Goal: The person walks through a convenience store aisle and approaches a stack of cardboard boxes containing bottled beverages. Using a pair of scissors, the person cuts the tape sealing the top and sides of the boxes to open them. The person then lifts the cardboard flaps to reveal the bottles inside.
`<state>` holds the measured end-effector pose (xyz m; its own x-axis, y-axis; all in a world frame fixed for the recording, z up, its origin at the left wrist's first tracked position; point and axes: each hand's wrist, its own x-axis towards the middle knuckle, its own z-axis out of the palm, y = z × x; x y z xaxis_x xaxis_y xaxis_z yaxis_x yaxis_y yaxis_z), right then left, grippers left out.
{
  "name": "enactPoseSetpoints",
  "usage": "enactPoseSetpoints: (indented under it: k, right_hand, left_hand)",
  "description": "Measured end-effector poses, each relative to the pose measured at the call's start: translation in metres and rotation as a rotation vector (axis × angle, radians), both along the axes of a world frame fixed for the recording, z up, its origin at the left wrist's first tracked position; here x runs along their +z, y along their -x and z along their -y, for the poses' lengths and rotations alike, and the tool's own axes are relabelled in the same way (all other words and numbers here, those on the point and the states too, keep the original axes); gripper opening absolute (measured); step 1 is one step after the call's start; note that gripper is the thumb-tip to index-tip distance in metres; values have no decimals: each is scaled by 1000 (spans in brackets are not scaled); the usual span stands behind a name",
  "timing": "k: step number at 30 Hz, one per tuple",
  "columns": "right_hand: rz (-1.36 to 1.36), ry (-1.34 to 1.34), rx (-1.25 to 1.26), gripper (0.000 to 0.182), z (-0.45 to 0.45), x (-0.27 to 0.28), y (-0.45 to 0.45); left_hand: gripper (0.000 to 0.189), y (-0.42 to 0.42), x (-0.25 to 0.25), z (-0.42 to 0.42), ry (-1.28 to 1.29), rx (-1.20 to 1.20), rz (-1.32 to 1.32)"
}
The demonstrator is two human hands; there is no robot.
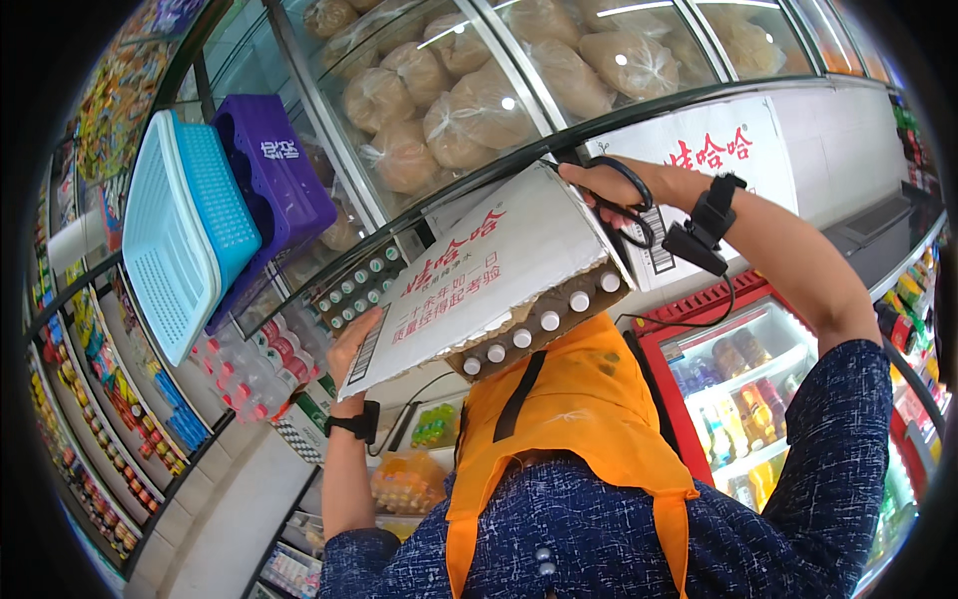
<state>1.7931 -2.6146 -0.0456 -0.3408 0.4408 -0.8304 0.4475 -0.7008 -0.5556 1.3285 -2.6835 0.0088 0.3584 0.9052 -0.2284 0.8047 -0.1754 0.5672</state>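
Note:
A white cardboard carton (pixel 449 277) with red print is held in front of my orange apron. Its near edge is torn, and a row of white-capped bottles (pixel 550 320) shows inside. My left hand (pixel 355 344) presses flat along the carton's left edge, its fingers partly on the white top. At the carton's far right corner, my right hand (pixel 610 191) grips black-handled scissors (pixel 636 224); their blades are mostly hidden by the hand and the carton edge. Each wrist wears a black strap.
Glass cases of bagged goods (pixel 464 105) stand beyond. Blue and white baskets (pixel 179 232) and a purple crate (pixel 273 180) are at left, above shrink-wrapped bottles (pixel 262 359). Another white carton (pixel 756 157) lies at right, near a red-framed drinks cooler (pixel 651 374).

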Motion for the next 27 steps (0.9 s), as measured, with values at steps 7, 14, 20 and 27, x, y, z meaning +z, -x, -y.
enactPoseSetpoints:
  k: [7,14,20,27]
  right_hand:
    - [125,8,97,65,-17,-1,12]
    - [188,-128,412,58,-46,29,25]
    - [191,-20,397,62,-45,6,15]
    - [88,162,113,67,37,64,-19]
  left_hand:
    - [39,-3,-1,12,-65,-57,7]
    - [35,19,-4,-10,89,-28,34]
    - [27,28,-4,-41,220,-39,100]
    - [29,39,-12,-54,348,111,24]
